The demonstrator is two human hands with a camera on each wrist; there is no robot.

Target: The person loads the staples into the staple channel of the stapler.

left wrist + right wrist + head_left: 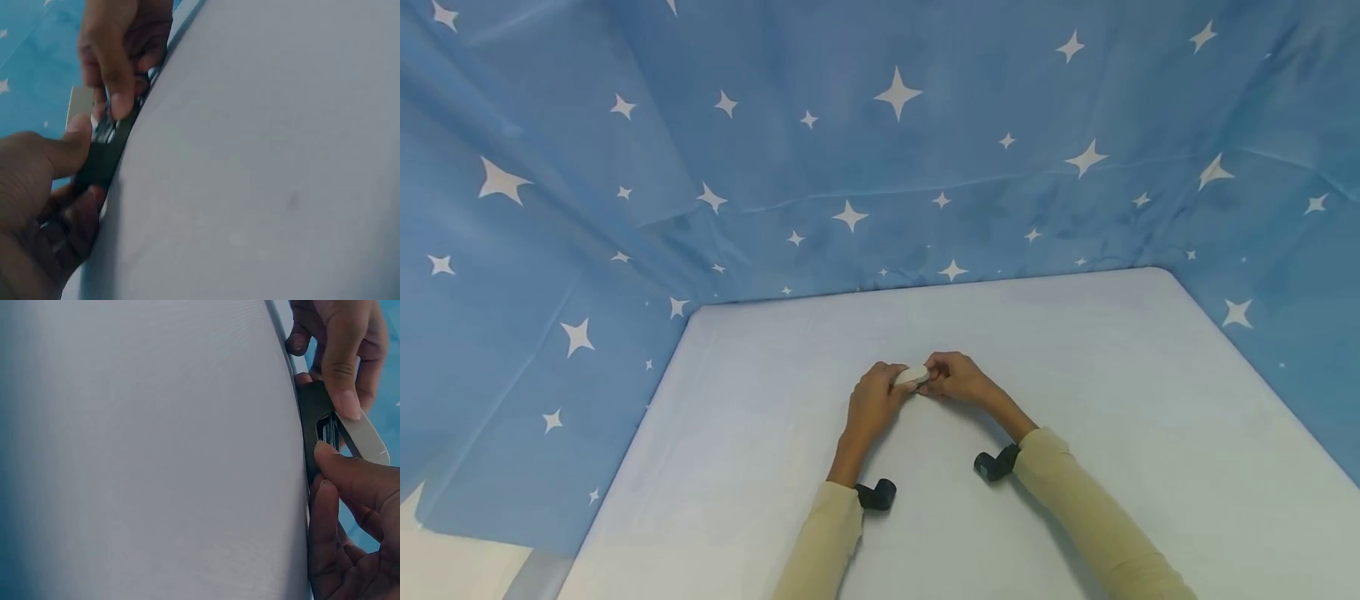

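Both hands meet at a small two-part object (913,376), with an off-white upper piece (369,439) and a dark base (102,164). In the right wrist view the two pieces stand at an angle to each other, and a slot in the base shows thin metal strips (326,430). My left hand (872,400) grips one end, its thumb on the off-white piece and its fingers behind. From the other side my right hand (958,379) pinches the dark base beside the slot, thumb on top. The fingers cover parts of the object.
A white table (737,433) spreads under the hands. Blue star-patterned cloth (820,167) hangs behind it and along both sides. Dark wrist-worn devices (877,495) sit at both sleeve cuffs, close over the table.
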